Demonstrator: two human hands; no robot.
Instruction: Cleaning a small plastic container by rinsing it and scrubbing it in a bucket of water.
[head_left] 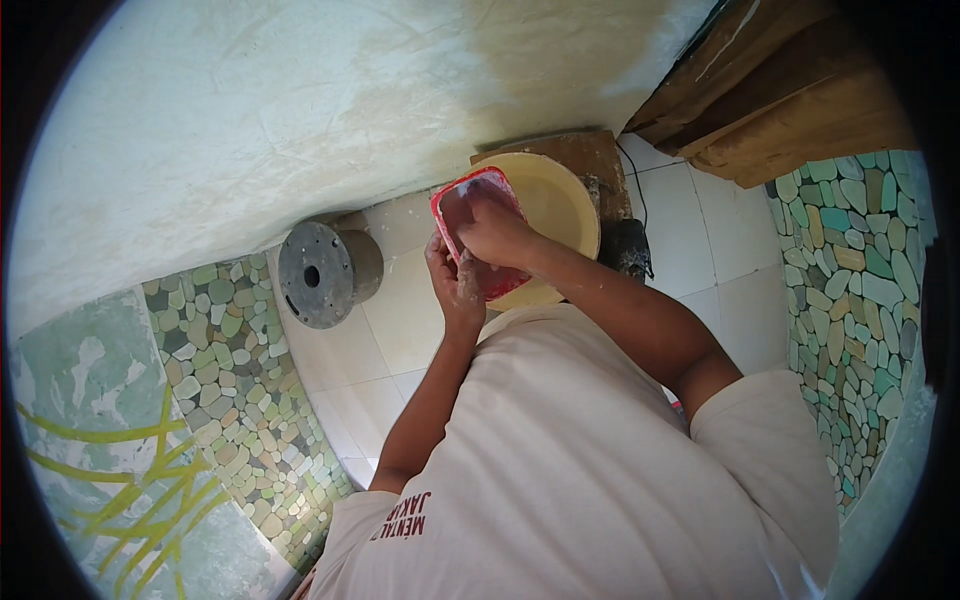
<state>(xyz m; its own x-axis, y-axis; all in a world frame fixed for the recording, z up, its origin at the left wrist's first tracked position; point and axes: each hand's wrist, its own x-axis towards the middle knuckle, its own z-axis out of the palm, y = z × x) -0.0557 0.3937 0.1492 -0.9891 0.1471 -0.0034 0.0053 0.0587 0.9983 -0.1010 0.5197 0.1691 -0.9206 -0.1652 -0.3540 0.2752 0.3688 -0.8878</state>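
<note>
A red rectangular plastic tray (pixel 507 284) with rounded corners is held tilted over the left side of a round yellow tub (pixel 590 215). Pale residue marks the tray's rim and inside. My left hand (pixel 455 278), smeared with whitish stuff, grips the tray's lower left edge. Inside the tray is my right hand (pixel 493 230), its fingers curled toward the bottom. Whatever those fingers hold, if anything, is hidden. Cloudy, pale liquid seems to fill the tub.
A dark grey cylinder (pixel 318 275) with a central hole stands on the tiled floor (pixel 400 320) by the wall. Behind the tub lies a brown board (pixel 590 155). To its right are a black object (pixel 628 248) and a cable (pixel 640 185). A brown cloth (pixel 800 120) hangs at upper right.
</note>
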